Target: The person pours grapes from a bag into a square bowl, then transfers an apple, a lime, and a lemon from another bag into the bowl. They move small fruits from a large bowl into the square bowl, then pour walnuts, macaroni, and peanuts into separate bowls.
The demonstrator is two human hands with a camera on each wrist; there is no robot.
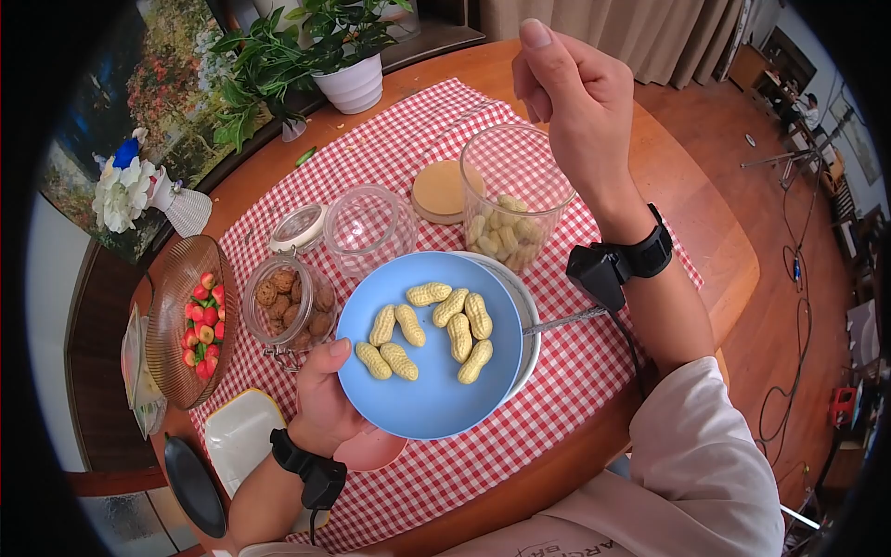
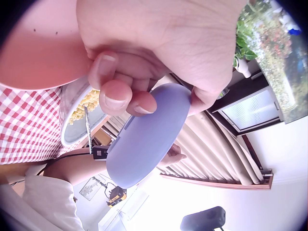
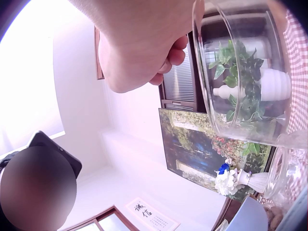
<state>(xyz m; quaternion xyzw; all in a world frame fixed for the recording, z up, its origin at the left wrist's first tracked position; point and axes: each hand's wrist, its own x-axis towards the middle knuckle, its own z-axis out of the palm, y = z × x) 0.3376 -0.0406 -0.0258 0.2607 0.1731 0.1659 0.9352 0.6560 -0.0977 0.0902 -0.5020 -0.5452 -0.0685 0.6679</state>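
Observation:
My left hand holds a light blue plate by its left edge, thumb at the rim and fingers underneath. Several peanuts in their shells lie on it in loose groups. In the left wrist view the plate appears edge-on beyond the curled fingers. My right hand is raised above a clear ribbed container partly filled with peanuts. Its fingers are curled in, with the thumb pointing up in the head view; I cannot tell whether something is inside them.
Beneath the plate is a white bowl with a spoon. A walnut jar, an empty-looking jar and a round lid stand behind. A fruit basket, white tray and pink dish are to the left.

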